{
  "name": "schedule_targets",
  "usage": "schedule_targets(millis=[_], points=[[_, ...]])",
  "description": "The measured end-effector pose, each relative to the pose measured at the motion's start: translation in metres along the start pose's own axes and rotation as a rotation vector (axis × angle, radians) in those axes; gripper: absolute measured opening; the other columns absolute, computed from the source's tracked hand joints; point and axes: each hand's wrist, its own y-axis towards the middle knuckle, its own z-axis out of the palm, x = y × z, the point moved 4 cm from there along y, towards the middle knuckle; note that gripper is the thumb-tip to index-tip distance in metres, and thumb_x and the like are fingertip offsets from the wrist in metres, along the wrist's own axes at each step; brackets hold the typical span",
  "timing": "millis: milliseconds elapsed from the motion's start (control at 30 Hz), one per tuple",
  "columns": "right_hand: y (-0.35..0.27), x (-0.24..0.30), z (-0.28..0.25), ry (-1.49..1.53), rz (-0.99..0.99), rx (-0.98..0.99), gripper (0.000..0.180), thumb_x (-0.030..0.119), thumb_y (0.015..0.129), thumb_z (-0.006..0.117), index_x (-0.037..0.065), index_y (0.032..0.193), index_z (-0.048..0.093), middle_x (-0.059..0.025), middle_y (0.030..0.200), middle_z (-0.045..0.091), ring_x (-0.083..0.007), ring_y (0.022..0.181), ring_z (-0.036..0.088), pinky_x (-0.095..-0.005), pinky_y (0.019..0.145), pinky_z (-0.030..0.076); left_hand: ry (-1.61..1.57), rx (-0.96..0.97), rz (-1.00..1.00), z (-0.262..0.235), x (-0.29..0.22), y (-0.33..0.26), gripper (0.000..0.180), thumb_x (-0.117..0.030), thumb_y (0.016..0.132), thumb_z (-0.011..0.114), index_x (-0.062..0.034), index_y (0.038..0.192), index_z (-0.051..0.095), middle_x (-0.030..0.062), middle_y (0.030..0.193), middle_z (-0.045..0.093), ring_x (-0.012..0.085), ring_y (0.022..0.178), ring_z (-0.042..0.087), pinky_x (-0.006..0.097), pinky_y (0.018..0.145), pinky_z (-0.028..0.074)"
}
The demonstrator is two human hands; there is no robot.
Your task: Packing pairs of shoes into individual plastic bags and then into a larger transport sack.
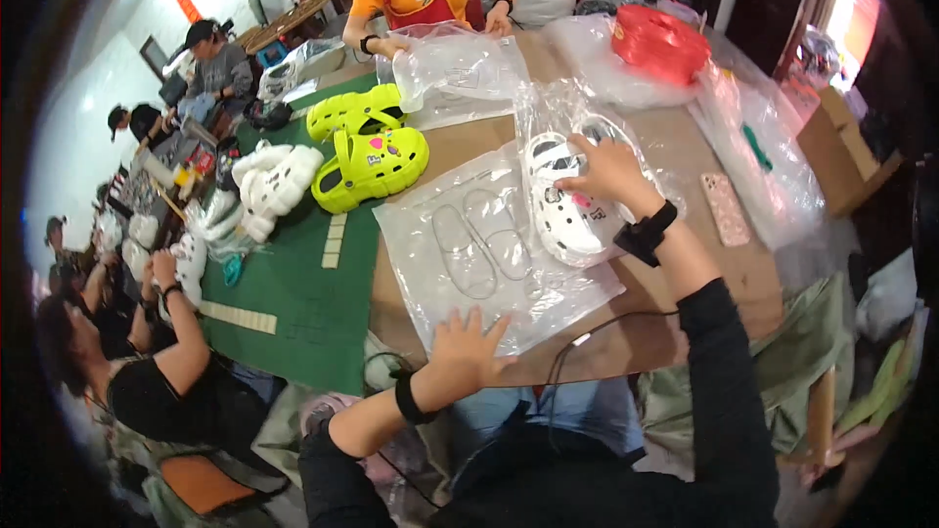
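A pair of white clogs (564, 222) with charms lies in a clear plastic bag (548, 117) on the brown table. My right hand (606, 174) rests over the clogs with its fingers spread, covering part of them. Left of them a flat clear bag (421, 225) with a printed outline of two soles is spread out. My left hand (467, 347) lies on that bag's near edge, fingers stretched apart. Lime-green clogs (377, 168) with charms stand farther left, beside white chunky clogs (279, 186).
Across the table (704, 293), a person in a red apron (430, 10) handles another clear bag (465, 68). A red twine roll (660, 44) sits far right. A phone (725, 208) lies at right; a black cable (587, 337) crosses the near edge. More people work at the left.
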Motion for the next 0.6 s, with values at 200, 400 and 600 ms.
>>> schedule_targets(millis=[200,400,600], points=[[0.024,-0.001,0.001,0.018,-0.008,0.233,0.079,0.066,0.058,0.070,0.011,0.114,0.058,-0.0148,0.094,0.066,-0.0300,0.088,0.064,-0.0382,0.077,0.049,-0.023,0.031,-0.198,0.042,-0.018,-0.014,0.074,-0.056,0.079,0.055,-0.0192,0.140,0.033,0.0282,0.139,0.029,0.0504,0.123,0.032,0.059,0.097,0.029],[0.039,-0.019,0.010,0.160,-0.039,0.402,0.071,0.058,0.058,0.074,0.003,0.102,0.066,-0.0180,0.095,0.066,-0.0304,0.090,0.063,-0.0362,0.080,0.047,-0.120,-0.007,-0.219,0.049,-0.016,-0.008,0.082,-0.058,0.075,0.058,-0.0195,0.142,0.029,0.0293,0.141,0.024,0.0529,0.126,0.025,0.063,0.098,0.025],[-0.002,0.004,0.001,0.095,-0.069,0.031,0.065,0.062,0.062,0.069,0.004,0.090,0.067,-0.0156,0.082,0.067,-0.0320,0.078,0.064,-0.0390,0.072,0.049,-0.133,-0.058,-0.238,0.061,-0.015,-0.015,0.081,-0.058,0.076,0.057,-0.0207,0.142,0.029,0.0293,0.142,0.022,0.0532,0.128,0.022,0.065,0.098,0.021]])
